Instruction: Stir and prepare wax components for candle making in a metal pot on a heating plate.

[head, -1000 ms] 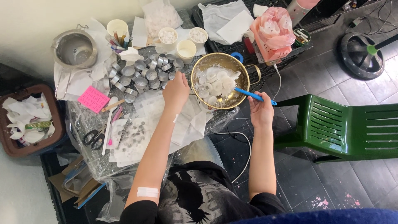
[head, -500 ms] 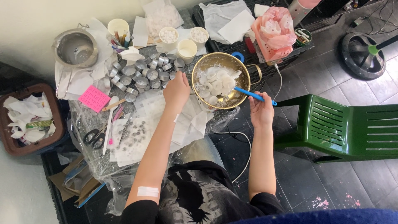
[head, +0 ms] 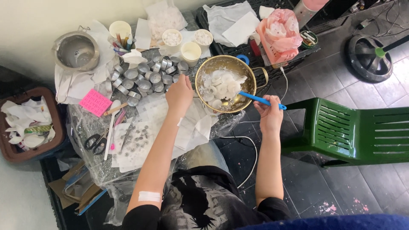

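Pot: a brass-coloured pot sits at the tabletop's right edge, partly over it, with white wax discs heaped inside.
Spatula: a blue spatula has its tip in the wax and its handle slanting out over the rim to the right.
Right hand: the right hand is closed around the spatula handle, out past the tabletop's edge above the dark floor tiles.
Left hand: the left hand presses against the pot's left wall — whether the fingers curl round a handle I cannot tell.
Around: empty metal tealight cups cluster just left of the pot; paper cups stand behind it; white paper lies under the left wrist.
Farther out: scissors near the front, a pink note, a steel bowl at far left, a green chair to the right.
Risk: a hard push with the spatula could tip the overhanging pot off the edge, or flick discs to the floor.
Risk: if the left hand slips, the pot could slide into the cups.
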